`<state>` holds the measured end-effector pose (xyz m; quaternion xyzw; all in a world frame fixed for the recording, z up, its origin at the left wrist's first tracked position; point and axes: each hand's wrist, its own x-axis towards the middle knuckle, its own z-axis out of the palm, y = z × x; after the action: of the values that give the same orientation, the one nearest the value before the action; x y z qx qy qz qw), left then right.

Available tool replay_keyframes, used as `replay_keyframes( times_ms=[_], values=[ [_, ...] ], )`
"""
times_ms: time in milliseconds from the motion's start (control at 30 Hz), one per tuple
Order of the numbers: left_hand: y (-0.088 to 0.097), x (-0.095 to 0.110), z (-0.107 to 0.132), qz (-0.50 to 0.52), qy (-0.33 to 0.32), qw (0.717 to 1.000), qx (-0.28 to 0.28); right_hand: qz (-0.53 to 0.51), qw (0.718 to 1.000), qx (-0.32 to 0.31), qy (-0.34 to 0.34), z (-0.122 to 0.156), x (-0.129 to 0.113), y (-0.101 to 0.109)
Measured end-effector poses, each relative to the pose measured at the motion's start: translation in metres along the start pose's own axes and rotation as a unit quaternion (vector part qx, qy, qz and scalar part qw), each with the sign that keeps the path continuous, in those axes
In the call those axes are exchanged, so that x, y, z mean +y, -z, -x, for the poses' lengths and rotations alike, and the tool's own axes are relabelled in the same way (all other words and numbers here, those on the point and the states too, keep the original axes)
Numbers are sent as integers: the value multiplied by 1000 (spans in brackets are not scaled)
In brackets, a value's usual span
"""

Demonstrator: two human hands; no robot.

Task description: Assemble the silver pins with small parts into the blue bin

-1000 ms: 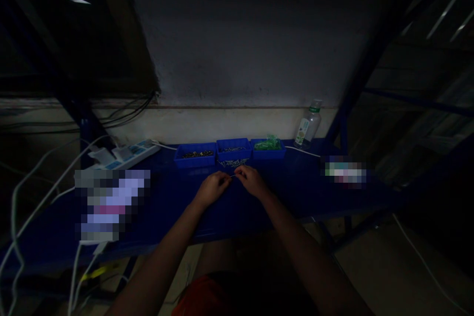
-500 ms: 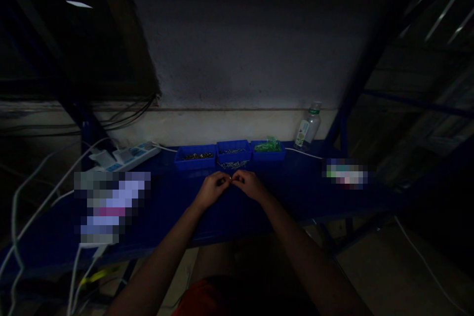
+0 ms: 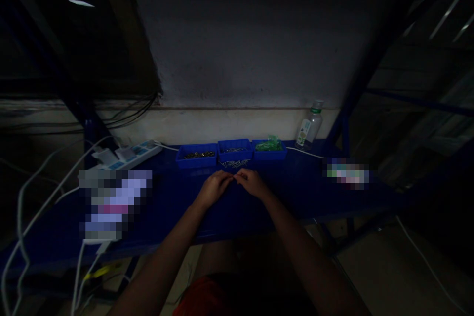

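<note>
My left hand [image 3: 215, 187] and my right hand [image 3: 252, 182] meet fingertip to fingertip over the blue table [image 3: 229, 217]. Both are closed in a pinch; whatever lies between the fingers is too small and dark to make out. Just beyond them is a loose pile of screws [image 3: 235, 163]. Behind the pile stand three blue bins in a row: the left bin [image 3: 196, 162] holds small brassy metal pieces [image 3: 200, 155], the middle bin [image 3: 234, 154] has some screws, and the right bin [image 3: 269, 155] is heaped with green plastic pieces [image 3: 268, 144].
A clear bottle [image 3: 310, 126] stands at the back right, against the wall. To the left lies a white power strip [image 3: 138, 155] with plugs and cables. Two blurred-out items, one at the left [image 3: 118, 205] and one at the right [image 3: 348, 173], rest on the table.
The fingers have shifted slightly against each other, and a small bright spot seen between them earlier no longer shows. The whole view has moved a little; the bins and pile are unchanged.
</note>
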<state>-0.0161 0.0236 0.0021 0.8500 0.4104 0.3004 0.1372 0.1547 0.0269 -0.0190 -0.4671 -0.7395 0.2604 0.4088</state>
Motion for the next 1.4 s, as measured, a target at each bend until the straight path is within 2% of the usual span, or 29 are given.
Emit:
replay_keyframes(
  times_ms=[100, 233, 467, 633, 800, 967, 1067, 1200, 1400],
  values=[
    [1, -1, 0, 7, -5, 1000, 6, -12, 1000, 10, -6, 0, 1, -1],
    [0, -3, 0, 2, 2, 1000, 10, -34, 999, -29, 6, 0, 2, 0],
    [1, -3, -2, 38, 48, 998, 9, -27, 1000, 6, -1, -2, 4, 0],
    [1, -6, -2, 69, 63, 995, 31, -24, 999, 29, 0, -1, 4, 2],
    [1, -6, -2, 74, 64, 994, 38, -32, 999, 19, -12, -1, 4, 2],
    [4, 0, -1, 80, 37, 995, 54, -33, 999, -20, 5, 0, 5, -1],
    [4, 5, 0, 91, 17, 995, 36, -3, 999, -42, 20, 1, 3, -1],
    [2, 8, 1, 97, 0, 995, 17, 39, 998, -43, 36, 3, 0, 0],
    [-1, 7, 2, 98, -27, 995, 16, 41, 997, -50, 43, 3, -2, 1]
  ],
)
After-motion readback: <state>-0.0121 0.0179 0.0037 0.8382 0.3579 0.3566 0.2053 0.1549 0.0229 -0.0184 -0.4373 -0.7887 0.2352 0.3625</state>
